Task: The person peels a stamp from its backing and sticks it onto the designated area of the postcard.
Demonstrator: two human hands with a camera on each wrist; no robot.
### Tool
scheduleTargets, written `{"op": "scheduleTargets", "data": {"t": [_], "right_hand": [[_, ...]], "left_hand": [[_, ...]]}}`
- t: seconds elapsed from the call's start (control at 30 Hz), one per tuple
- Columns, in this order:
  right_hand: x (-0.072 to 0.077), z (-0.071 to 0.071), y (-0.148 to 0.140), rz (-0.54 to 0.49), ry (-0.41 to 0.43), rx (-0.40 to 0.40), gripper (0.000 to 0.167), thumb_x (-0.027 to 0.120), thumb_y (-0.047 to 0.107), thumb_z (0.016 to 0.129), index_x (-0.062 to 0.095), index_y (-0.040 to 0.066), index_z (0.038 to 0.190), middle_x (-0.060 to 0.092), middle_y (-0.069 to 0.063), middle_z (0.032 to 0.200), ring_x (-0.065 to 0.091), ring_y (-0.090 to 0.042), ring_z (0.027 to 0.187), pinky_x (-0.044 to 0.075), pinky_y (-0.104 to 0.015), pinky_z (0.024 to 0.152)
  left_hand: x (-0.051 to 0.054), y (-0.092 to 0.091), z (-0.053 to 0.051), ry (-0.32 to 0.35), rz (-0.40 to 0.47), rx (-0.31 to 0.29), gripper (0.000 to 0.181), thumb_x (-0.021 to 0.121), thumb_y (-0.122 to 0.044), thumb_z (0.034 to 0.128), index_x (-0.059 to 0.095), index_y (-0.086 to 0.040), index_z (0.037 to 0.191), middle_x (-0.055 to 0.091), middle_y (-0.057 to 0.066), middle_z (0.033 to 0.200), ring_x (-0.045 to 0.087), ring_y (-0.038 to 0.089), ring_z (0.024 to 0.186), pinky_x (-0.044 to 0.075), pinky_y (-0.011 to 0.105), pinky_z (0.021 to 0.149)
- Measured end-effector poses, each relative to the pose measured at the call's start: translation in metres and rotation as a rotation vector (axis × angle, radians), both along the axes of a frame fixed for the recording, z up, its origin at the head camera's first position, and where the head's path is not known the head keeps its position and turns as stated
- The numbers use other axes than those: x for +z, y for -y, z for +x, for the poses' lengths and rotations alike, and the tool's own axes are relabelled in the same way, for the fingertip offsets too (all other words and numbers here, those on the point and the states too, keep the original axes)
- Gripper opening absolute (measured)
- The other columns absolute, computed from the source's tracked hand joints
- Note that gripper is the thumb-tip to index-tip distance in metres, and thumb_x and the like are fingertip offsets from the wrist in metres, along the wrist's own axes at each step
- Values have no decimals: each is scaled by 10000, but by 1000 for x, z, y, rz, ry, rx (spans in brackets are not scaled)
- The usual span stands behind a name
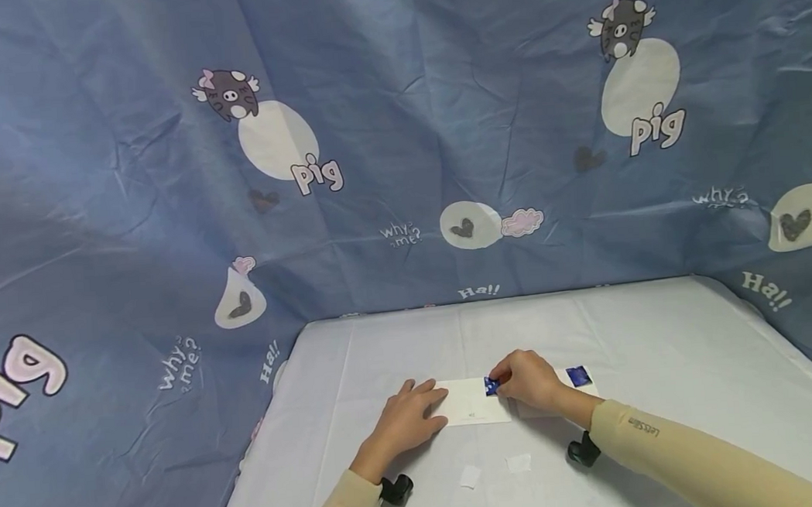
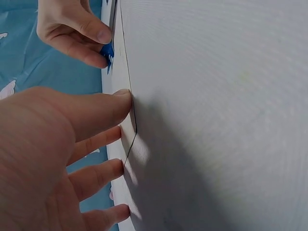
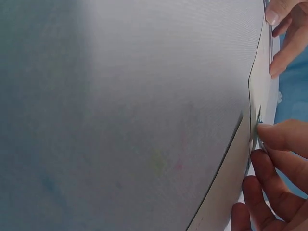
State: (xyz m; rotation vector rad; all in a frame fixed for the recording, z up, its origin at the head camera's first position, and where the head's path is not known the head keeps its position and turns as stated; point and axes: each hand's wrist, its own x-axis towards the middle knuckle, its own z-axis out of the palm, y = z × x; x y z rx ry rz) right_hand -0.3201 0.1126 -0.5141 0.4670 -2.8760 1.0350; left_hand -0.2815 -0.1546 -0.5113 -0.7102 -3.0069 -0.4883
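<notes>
A thin white card (image 1: 467, 406), with tiny print near its lower edge, lies on the table. My left hand (image 1: 407, 418) rests at its left end with the fingers spread. At the card's upper right corner, my right hand (image 1: 534, 381) pinches a small blue stamp-like sticker (image 1: 491, 387) between thumb and fingers. Part of the sticker is hidden by those fingers; in the left wrist view the blue sticker (image 2: 108, 54) hangs under the fingertips. A second white card (image 1: 590, 389) lies to the right, partly beneath my right hand, with another blue square (image 1: 579, 375) at its upper right corner.
Two small white paper scraps, the left scrap (image 1: 470, 477) and the right scrap (image 1: 519, 463), lie nearer to me. A white cloth covers the table (image 1: 377, 348). Behind it hangs a blue curtain (image 1: 384, 131) with pig prints.
</notes>
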Motion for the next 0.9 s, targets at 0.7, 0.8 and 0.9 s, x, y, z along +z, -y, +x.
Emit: {"op": "scheduleTargets", "data": {"t": [0.7, 0.8, 0.9], "right_hand": [[3, 2, -2, 101, -49, 53, 283, 855, 30, 700, 820, 123, 964, 599, 102, 721, 504, -90, 681, 422, -288, 609], [3, 2, -2, 99, -48, 57, 272, 861, 45, 709, 821, 129, 966, 572, 114, 699, 497, -95, 672, 406, -291, 599], [3, 1, -2, 88, -47, 61, 267, 868, 52, 714, 822, 129, 965, 578, 118, 705, 503, -98, 678, 412, -299, 610]], "left_hand": [[-2, -1, -2, -1, 5, -8, 471, 732, -335, 905, 659, -188, 1345, 539, 110, 1462, 412, 494, 1359, 394, 660, 1011], [-2, -1, -1, 9, 7, -1, 471, 735, -336, 903, 659, -192, 1345, 537, 105, 1465, 407, 493, 1363, 389, 666, 1013], [-2, 0, -1, 10, 1, 5, 475, 730, -345, 907, 655, -192, 1351, 531, 103, 1471, 402, 491, 1368, 384, 666, 1019]]}}
